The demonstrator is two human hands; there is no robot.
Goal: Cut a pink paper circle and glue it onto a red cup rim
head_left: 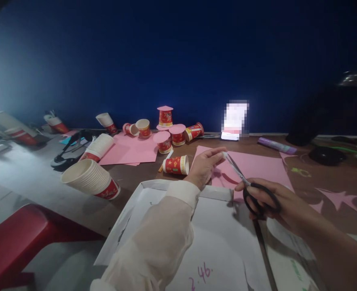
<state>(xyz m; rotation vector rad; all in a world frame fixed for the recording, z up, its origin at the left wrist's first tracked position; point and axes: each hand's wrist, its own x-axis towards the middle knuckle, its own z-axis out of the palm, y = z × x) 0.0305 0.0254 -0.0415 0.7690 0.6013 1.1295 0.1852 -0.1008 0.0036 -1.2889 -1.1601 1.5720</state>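
In my right hand is a pair of scissors, my fingers through the black handles. The blades point up and left, their tips at the fingertips of my left hand. The left fingers are pinched together around a small white piece, too small to make out well. Beneath both hands lies a pink paper sheet. A red paper cup rests on its side just left of my left hand. Below my forearms is a white shallow box with purple handwriting.
Stacked paper cups lean at the left. Behind them, red cups with pink discs stand by more pink paper. A lit phone leans on the blue partition. Pink scraps lie right; a red stool is lower left.
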